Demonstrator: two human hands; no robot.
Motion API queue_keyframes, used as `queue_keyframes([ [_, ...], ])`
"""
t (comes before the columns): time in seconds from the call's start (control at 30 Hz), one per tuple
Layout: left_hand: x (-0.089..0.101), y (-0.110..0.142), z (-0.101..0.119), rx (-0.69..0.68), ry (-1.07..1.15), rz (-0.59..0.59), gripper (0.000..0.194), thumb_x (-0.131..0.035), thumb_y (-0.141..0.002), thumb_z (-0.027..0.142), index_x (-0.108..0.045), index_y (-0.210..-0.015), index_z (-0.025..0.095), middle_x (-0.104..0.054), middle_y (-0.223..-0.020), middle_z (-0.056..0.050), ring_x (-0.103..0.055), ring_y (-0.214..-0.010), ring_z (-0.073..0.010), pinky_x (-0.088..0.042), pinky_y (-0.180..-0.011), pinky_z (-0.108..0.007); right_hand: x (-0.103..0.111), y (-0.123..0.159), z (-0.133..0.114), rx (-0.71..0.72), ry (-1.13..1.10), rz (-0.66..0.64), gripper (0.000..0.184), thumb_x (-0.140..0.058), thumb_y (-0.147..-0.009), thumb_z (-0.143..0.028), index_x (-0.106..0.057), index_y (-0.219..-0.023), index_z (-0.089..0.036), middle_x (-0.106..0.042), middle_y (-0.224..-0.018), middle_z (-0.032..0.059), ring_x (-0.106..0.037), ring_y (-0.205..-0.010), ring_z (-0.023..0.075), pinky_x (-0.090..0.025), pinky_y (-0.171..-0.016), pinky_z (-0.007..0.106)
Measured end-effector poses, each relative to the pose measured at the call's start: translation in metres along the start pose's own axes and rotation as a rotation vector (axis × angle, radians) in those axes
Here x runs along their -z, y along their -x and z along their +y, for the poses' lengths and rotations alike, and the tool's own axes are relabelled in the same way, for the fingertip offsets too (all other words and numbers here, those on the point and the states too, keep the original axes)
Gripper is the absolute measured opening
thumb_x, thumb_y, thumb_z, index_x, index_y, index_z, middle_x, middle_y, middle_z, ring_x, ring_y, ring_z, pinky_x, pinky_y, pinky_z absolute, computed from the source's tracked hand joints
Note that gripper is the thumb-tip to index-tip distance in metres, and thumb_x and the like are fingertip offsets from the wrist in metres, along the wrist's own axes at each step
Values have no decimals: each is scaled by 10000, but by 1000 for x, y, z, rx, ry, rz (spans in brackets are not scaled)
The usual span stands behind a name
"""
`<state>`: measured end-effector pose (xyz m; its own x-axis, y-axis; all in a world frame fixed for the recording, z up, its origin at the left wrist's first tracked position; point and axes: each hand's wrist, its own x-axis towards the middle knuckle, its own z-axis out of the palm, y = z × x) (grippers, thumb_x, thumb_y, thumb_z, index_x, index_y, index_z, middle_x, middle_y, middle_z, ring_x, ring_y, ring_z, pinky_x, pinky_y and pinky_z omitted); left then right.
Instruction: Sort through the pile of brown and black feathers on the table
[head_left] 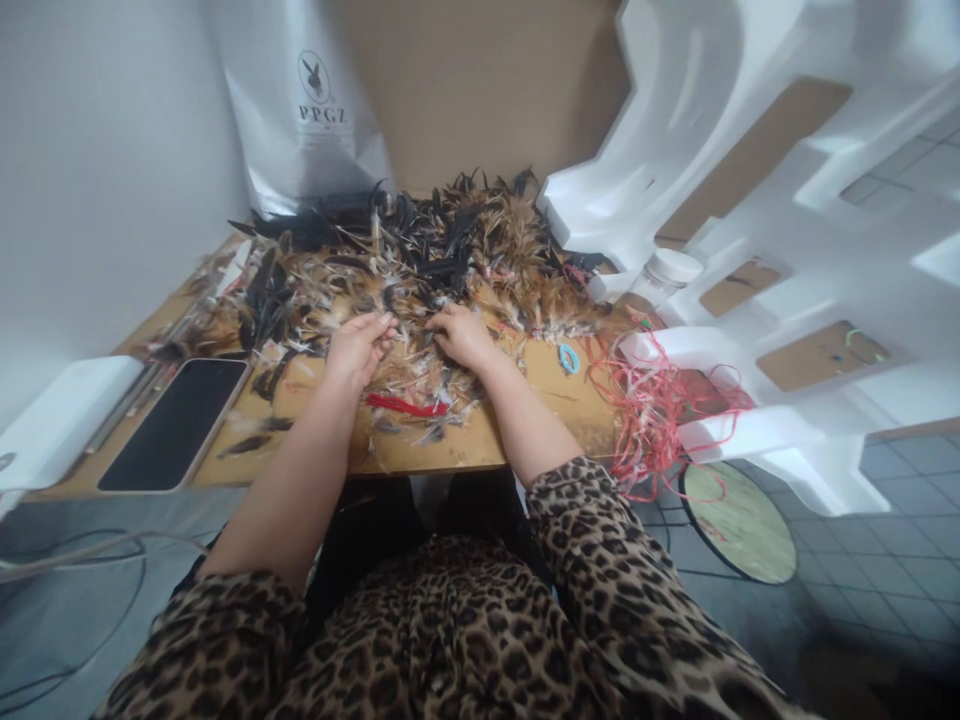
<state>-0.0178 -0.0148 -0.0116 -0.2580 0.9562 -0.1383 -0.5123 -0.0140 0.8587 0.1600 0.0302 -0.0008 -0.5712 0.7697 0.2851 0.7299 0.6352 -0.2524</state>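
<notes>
A big heap of brown, tan and black feathers (420,255) covers the far half of a small wooden table (555,400). My left hand (360,343) rests at the heap's near edge with fingers curled round a small bunch of feathers. My right hand (461,333) lies just to its right, fingers bent down into the same feathers; what it grips is hidden. A red strip (405,405) lies on the table below my hands.
A black phone (176,422) lies at the table's left, beside a white box (56,420). Tangled red elastic bands (652,400) hang off the right edge, near a blue band (568,357). White foam packing (787,230), a white jar (667,272), a grey bag (307,110) and cardboard stand behind.
</notes>
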Motion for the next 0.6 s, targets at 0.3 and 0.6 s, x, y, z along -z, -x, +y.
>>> queue_keyframes([
  [0.3,-1,1,2,30,14,-12,97,-695,-671,91,-600,-674,111,-657,-679,-33,-570,-528,-45,-407,-431,-104,-17,-8,4,-197,-443,210,131,-545,-744,-238,-648,-750,-158,-619,-759,25,-530,-715,139,-396,-703,268],
  [0.6,0,0,5,88,101,-52,88,-652,-704,50,-592,-722,112,-677,-748,-53,-605,-589,-62,-436,-466,-112,-16,-12,-7,-341,-998,283,206,-640,-656,-350,-607,-622,-149,-541,-545,-40,-432,-528,74,-377,-597,229],
])
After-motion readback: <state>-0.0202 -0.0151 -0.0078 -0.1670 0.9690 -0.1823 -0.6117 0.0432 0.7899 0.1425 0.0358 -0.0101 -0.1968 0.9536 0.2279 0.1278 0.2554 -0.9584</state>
